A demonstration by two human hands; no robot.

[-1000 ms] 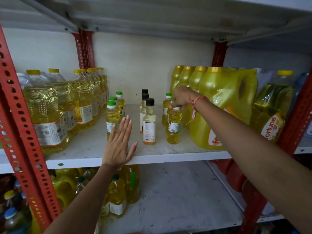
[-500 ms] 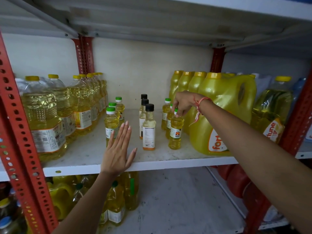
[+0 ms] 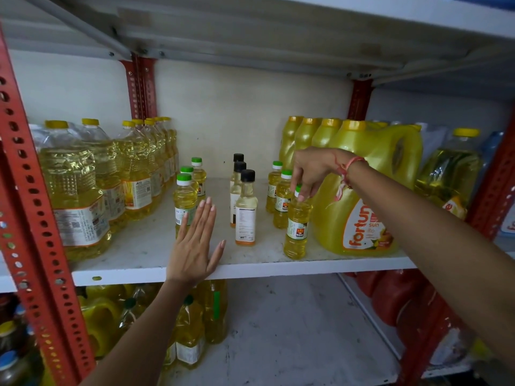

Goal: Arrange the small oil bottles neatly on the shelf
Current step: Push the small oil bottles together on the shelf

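Left hand (image 3: pixel 195 246) flat and released, palm toward the shelf (image 3: pixel 250 267), hovering at its near edge just in front of the left green-capped row (image 3: pixel 184 201); a forward drift could knock that front bottle into the two behind. Centre: black-capped row (image 3: pixel 245 210) upright, untouched. Right hand (image 3: pixel 312 171) has a fingertip grip on the cap of the near right bottle (image 3: pixel 297 227), which stands close to the shelf lip beside the big jug (image 3: pixel 362 196); a cap-only pinch risks tipping it off the edge.
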